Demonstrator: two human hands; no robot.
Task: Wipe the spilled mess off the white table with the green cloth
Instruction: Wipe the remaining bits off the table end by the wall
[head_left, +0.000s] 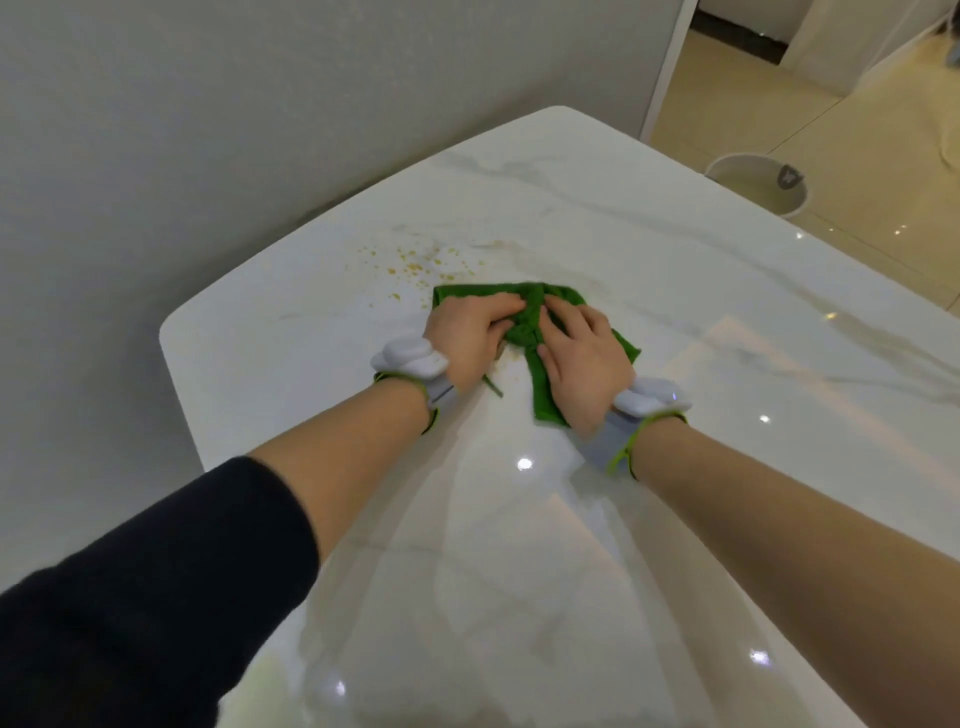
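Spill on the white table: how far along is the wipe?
Done: nothing evident. In hand: left hand grips and right hand presses the bunched green cloth on the table. To do: yellow-brown specks beyond its far edge, a few by the left hand.

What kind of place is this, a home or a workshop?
Probably a home dining area: a glossy white marble-look table, a cream tiled floor and a small waste bin beside it.
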